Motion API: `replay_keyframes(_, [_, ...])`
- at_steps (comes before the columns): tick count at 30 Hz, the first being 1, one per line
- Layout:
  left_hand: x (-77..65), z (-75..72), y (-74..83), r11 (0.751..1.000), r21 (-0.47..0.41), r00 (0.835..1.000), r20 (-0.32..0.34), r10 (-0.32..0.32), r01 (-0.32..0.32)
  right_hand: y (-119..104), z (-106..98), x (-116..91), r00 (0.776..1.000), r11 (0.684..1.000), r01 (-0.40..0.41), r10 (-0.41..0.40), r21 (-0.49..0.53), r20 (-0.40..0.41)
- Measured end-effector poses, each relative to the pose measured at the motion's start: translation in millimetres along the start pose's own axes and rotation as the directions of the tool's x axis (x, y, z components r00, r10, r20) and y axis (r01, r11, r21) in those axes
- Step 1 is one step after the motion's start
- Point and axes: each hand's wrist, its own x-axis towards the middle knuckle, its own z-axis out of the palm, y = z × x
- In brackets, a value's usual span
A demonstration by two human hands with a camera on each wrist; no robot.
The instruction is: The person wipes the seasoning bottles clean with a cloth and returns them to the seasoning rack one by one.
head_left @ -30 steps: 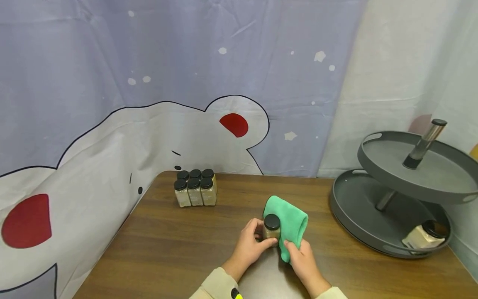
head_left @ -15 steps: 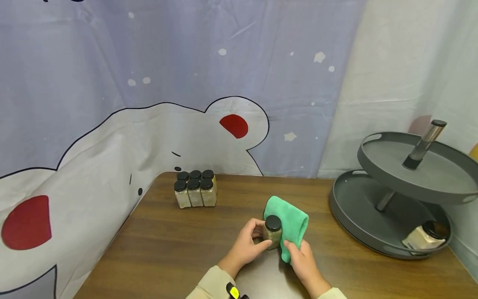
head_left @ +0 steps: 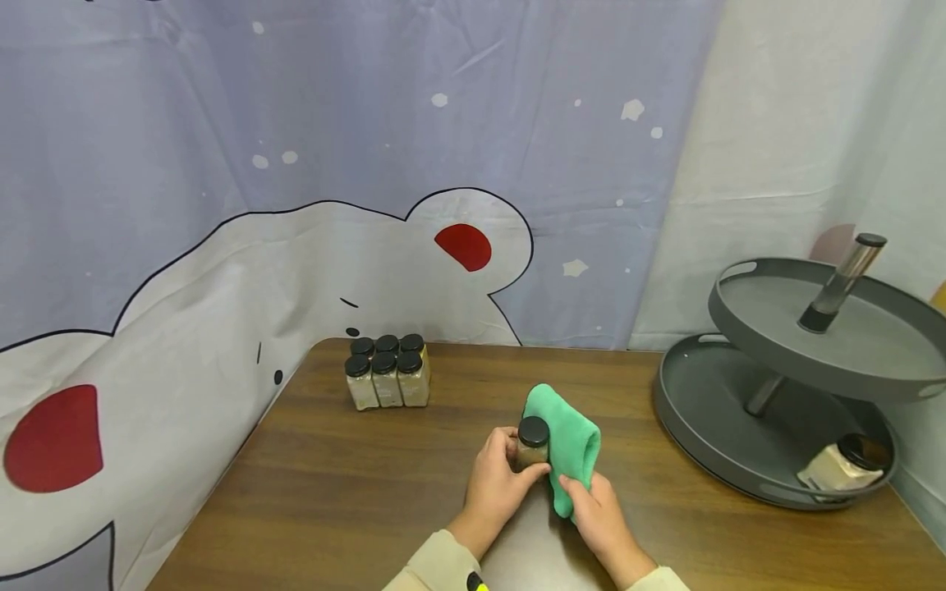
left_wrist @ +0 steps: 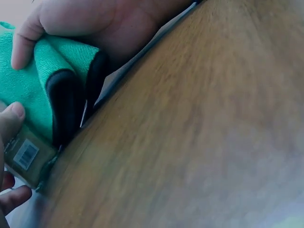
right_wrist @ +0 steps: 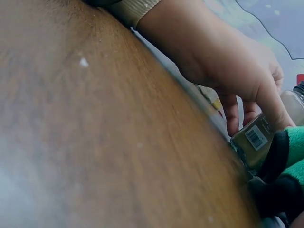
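My left hand holds a small square jar with a black lid, thumb across its near side and fingers on the left. A barcode label shows on the jar in the left wrist view. My right hand grips a folded green cloth with dark edging, its thumb on top. The cloth lies against the jar's right side. In the right wrist view, the left hand bends around the jar beside the cloth. Whether the jar's base touches the table is unclear.
Several similar black-lidded jars stand in two rows at the table's back left. On the right is a two-tier grey round tray stand; one jar lies tilted on its lower tier. A printed curtain hangs behind the wooden table.
The jar and cloth have shifted slightly left. My left thumb, apart from the jar's front half a second ago, now lies across it. The cloth's right fold has come inward.
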Motion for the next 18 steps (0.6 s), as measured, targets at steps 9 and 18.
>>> replay_keyframes(9, [0.8,0.1,-1.1,0.998,-0.052,0.998,0.034,0.044,-0.042,0.7,0.1,0.5,0.999,0.999,-0.019,0.021,0.047,-0.038])
replay_keyframes(18, [2.7,-1.9,-5.2,0.991,-0.117,0.997,0.050,0.063,-0.057,1.4,0.0,-3.2,0.993,0.994,0.052,-0.042,0.095,-0.110])
